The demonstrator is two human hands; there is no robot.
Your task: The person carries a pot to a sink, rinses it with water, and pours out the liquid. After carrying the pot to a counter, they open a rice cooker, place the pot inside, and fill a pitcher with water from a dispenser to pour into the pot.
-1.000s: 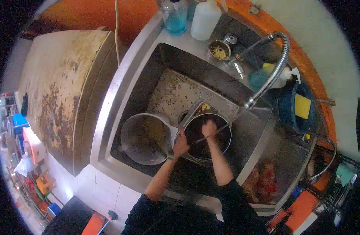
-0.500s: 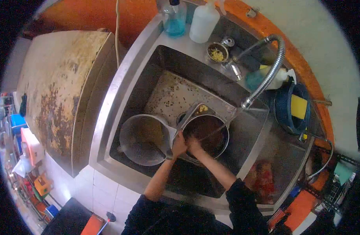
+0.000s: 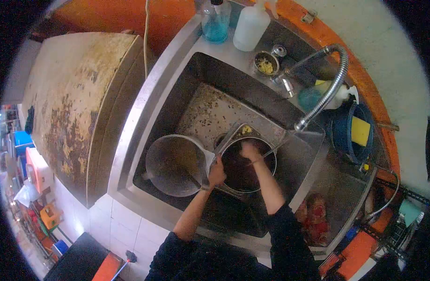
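Observation:
A round metal pot [image 3: 233, 180] with a dark inside stands in the sink. At its left edge my left hand [image 3: 217, 173] is closed, apparently gripping the pot by its side; the fingertips are partly hidden. My right hand [image 3: 250, 151] is inside the pot near its far wall, blurred, and whatever it may hold cannot be made out. Left of the pot, close to my left hand, lies a large grey, semi-transparent round vessel [image 3: 172, 164]. A thin stream of water runs from the flexible faucet [image 3: 334, 89] into the pot.
Food bits lie on the sink floor [image 3: 215, 105]. A small metal cup with yellow scraps [image 3: 265, 64], a blue-liquid bottle [image 3: 216, 25] and a white spray bottle [image 3: 251, 28] stand behind. On the right is a blue tub [image 3: 339, 136] with a yellow sponge [image 3: 360, 131].
My right hand has moved from the pot's near left side up toward its far side. My left hand stays at the pot's edge. The view has shifted slightly.

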